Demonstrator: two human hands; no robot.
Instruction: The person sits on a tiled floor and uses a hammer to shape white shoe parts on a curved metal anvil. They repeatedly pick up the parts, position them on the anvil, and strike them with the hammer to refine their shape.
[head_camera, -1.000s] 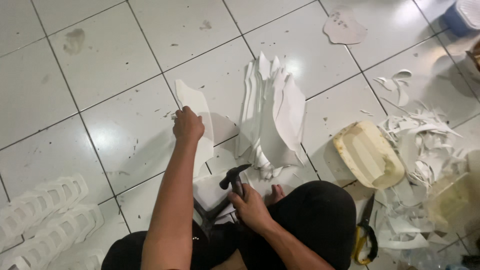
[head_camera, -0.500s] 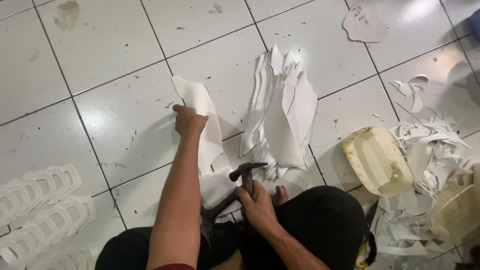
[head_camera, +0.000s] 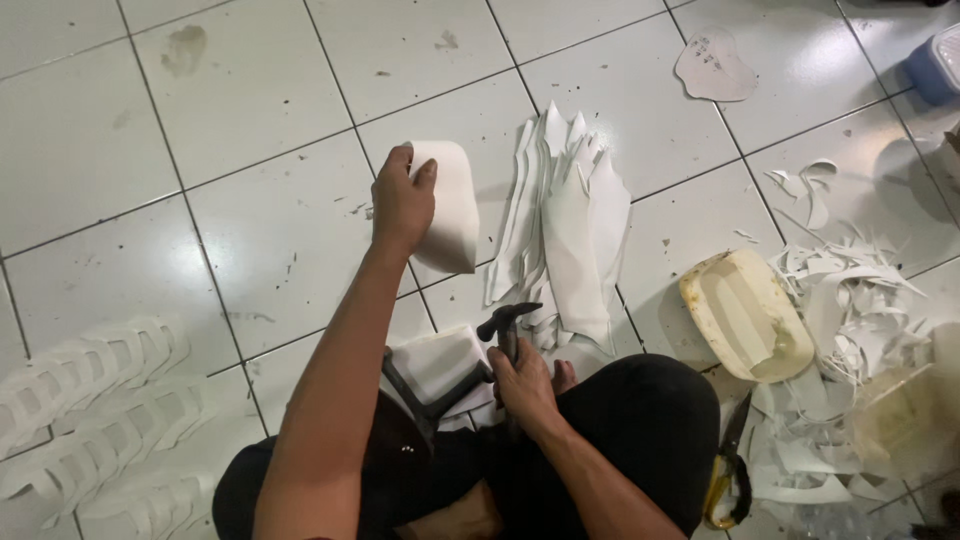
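A person sits on a white tiled floor (head_camera: 250, 230), seen from above, with dark-clothed legs at the bottom of the view. Just beyond the knees lies a fanned pile of white cut pieces (head_camera: 565, 225). To the right are a cream plastic container (head_camera: 745, 315), a heap of white offcuts (head_camera: 850, 300), and scissors with yellow handles (head_camera: 725, 470) beside the leg. White slotted strips (head_camera: 90, 400) lie at the lower left, and a single flat white piece (head_camera: 712, 68) rests well apart at the top right. The left hand (head_camera: 402, 200) is raised over the floor, fingers curled tightly around the edge of a white curved sheet (head_camera: 450, 205), which bends over and hangs down from the grip. The right hand (head_camera: 522, 385) is closed around the handle of a dark hammer (head_camera: 505, 325), its head just above a small stack of white sheets (head_camera: 435, 365) in the lap.
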